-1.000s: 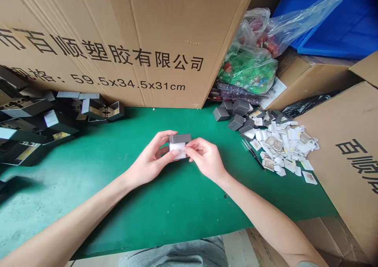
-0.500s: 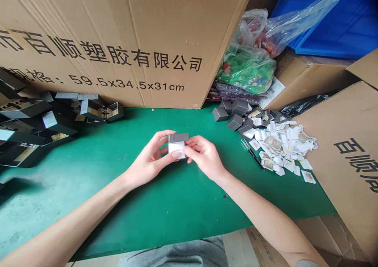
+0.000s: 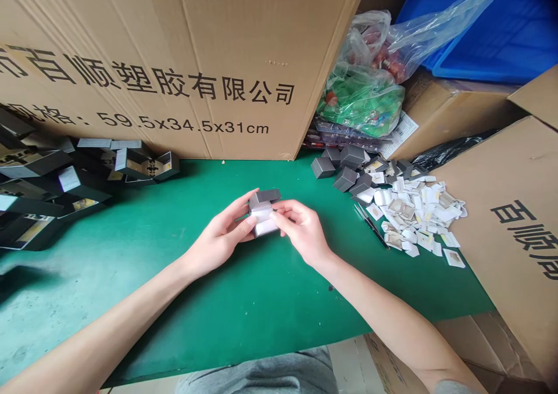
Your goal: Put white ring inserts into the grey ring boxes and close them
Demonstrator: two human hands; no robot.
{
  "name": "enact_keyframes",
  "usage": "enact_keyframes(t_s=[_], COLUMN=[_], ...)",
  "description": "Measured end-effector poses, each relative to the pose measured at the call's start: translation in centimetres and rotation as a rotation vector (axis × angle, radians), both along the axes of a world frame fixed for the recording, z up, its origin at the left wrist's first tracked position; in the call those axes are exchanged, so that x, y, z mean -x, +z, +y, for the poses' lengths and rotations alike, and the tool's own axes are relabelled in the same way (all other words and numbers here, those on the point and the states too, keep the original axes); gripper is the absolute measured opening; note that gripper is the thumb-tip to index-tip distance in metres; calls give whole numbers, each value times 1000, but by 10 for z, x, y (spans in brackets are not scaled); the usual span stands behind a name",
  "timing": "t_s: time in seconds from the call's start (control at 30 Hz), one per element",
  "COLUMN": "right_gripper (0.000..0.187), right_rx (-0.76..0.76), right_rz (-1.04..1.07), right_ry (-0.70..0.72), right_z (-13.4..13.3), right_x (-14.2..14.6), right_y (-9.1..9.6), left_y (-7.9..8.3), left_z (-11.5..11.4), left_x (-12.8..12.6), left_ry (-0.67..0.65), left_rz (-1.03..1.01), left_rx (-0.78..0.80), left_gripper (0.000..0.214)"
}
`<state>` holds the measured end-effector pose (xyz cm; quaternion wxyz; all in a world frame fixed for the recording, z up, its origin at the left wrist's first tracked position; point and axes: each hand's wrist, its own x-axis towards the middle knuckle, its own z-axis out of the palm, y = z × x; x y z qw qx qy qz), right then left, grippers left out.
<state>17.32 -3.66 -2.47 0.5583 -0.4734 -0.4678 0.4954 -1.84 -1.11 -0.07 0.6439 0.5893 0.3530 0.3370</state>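
Note:
A small grey box with a white insert showing at its open face is held between both hands over the green mat. My left hand grips it from the left, thumb on the white insert. My right hand pinches the insert's right edge with curled fingers. The box is tilted slightly.
A big printed carton stands behind the hands. Dark open boxes pile up at the left. Several small grey boxes and a heap of white inserts lie at the right, with black tweezers, plastic bags and another carton.
The box has tilted a little and the white insert now sticks out further below the grey part. Both hands stay at the same spot.

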Motion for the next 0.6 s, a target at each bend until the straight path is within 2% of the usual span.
enact_keyframes(t_s=[0.13,0.33,0.5,0.6], right_gripper=[32,23,42,43], right_rx=[-3,-228,-325,-336], right_rz=[-52,-258,-358,-357], right_ry=[1,24,221,236], right_z=[-1,-5,-3,-2], right_x=[1,-3,-12,-13], right_y=[-2,-2,2,1], left_y=[-4,-6,-1,-1], left_z=[2,5,7,8], left_x=[0,1,3,5], left_ry=[0,24,76,49], left_rz=[1,-13,59,68], left_rx=[1,-36,-139,-144], left_gripper=[65,64,62,56])
